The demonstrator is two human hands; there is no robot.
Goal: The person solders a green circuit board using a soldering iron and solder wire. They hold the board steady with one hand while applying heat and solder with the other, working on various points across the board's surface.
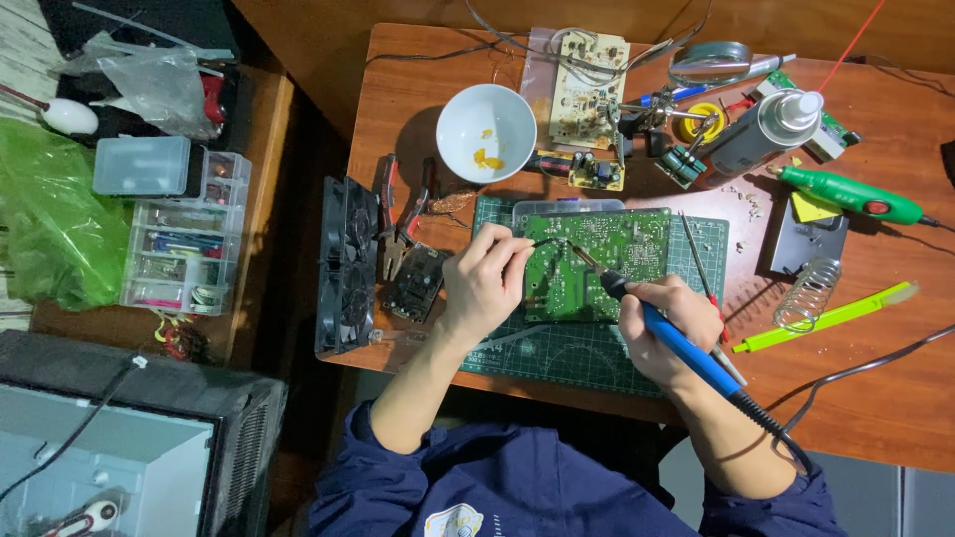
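My right hand point(665, 323) grips the blue-handled soldering iron point(657, 323), tip on the green circuit board point(597, 264); my left hand point(484, 281) pinches thin solder wire point(542, 242). Soldering step; steady feed required.

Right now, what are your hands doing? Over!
Right hand grips blue soldering iron, tip on green circuit board. Left hand pinches thin wire at the board. Nothing blocking.

Looks like a home electronics repair bench: green printed circuit board point(595, 276) on a gridded green cutting mat point(587, 353) between both hands, coiled metal soldering-iron stand point(804, 294) right of the right hand point(665, 323), clear plastic parts organiser point(184, 259) far left of the left hand point(482, 283).
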